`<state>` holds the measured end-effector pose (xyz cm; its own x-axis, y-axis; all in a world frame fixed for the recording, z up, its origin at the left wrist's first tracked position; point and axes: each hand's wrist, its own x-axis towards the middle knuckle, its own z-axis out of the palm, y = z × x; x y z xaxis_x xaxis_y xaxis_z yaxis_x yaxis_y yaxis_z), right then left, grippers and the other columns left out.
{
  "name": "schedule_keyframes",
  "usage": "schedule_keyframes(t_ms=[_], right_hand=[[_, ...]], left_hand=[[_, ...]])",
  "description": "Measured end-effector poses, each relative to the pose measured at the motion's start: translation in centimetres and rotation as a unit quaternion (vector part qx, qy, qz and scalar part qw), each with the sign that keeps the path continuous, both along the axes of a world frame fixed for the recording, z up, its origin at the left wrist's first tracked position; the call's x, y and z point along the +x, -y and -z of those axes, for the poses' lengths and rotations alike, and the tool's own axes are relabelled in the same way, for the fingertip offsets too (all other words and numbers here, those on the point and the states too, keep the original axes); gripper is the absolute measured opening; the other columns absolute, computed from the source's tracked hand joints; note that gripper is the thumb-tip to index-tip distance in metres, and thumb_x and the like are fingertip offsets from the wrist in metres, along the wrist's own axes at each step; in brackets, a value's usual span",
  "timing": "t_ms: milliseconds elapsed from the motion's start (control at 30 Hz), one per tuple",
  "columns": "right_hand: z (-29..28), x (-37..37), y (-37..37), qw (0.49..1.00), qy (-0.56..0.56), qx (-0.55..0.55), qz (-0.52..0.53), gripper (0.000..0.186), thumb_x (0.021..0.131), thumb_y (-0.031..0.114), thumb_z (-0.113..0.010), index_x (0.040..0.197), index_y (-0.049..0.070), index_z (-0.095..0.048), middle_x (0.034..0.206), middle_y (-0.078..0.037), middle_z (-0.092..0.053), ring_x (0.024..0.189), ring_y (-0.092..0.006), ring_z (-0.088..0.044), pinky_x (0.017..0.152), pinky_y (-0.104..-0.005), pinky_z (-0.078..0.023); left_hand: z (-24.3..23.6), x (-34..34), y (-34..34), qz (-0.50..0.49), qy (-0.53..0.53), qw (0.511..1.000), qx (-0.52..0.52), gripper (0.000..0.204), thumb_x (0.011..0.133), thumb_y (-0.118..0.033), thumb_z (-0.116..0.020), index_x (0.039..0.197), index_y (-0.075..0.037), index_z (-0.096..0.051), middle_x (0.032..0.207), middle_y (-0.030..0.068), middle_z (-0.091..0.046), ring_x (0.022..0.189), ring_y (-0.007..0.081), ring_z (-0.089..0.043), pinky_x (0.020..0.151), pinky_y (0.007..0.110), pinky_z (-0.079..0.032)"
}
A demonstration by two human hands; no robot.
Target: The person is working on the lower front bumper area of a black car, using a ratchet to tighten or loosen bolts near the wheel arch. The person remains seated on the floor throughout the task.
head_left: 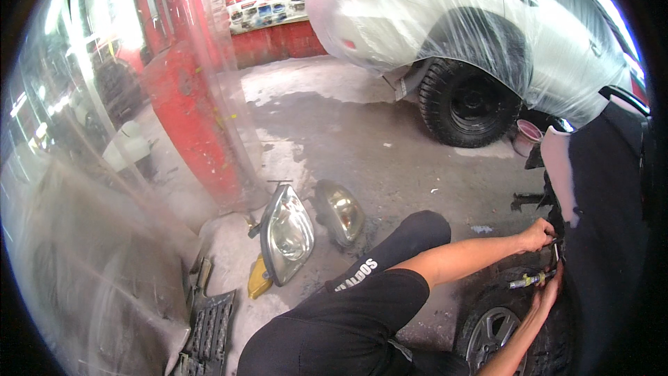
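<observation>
Black body panel (605, 188) stands at far right, over a wheel (494, 334); the left hand (536, 235) is curled at its edge, the right hand (548, 295) lower, beside a slim silver tool (527, 280), though what either grips I cannot tell. Best to steady the edge and hold the tool square, clear of the finish

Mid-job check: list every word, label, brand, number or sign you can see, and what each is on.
Bold white capital lettering on black fabric clothing: partly hidden; not transcribed.
White rectangular board with coloured pictures, against the red wall: any text too blurred to read.
Slender silver-and-yellow object by the bare right hand: any marking too small.
</observation>
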<state>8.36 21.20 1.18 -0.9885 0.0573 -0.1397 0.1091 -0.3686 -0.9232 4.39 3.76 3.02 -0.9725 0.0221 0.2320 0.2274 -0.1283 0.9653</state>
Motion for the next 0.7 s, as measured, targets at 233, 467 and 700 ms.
schedule_keyframes(t_ms=[233, 467, 700], right_hand=[[0.2, -0.3, -0.2, 0.999, 0.003, -0.054, 0.004, 0.043, 0.102, 0.032, -0.054, 0.141, 0.015, -0.052, 0.097, -0.006, -0.058, 0.060, -0.0081, -0.046, 0.048, -0.0199, -0.037], [-1.3, 1.3, 1.1, 1.000, 0.009, -0.010, 0.024, 0.041, 0.102, 0.031, -0.053, 0.139, 0.014, -0.053, 0.097, -0.003, -0.055, 0.059, -0.0071, -0.044, 0.047, -0.0205, -0.035], [-0.6, 0.3, -0.3, 0.998, 0.025, -0.062, -0.016, 0.038, 0.102, 0.030, -0.054, 0.136, 0.013, -0.056, 0.093, -0.002, -0.055, 0.060, -0.0062, -0.044, 0.048, -0.0200, -0.035]], left_hand=[[1.2, -0.8, -0.4, 0.005, -0.018, 1.000, 0.019, 0.018, 0.085, -0.004, -0.062, 0.100, 0.000, -0.071, 0.067, 0.0055, -0.059, 0.050, 0.0127, -0.051, 0.043, 0.031, -0.039], [0.7, -0.2, -0.5, -0.029, -0.043, 0.999, -0.014, 0.020, 0.085, -0.005, -0.061, 0.101, 0.000, -0.072, 0.069, 0.0047, -0.062, 0.052, 0.0124, -0.052, 0.044, 0.031, -0.040], [-0.2, 0.7, -0.2, 0.004, -0.011, 1.000, 0.017, 0.018, 0.087, -0.003, -0.062, 0.101, 0.001, -0.071, 0.075, 0.0035, -0.064, 0.061, 0.0114, -0.054, 0.052, 0.030, -0.042]])
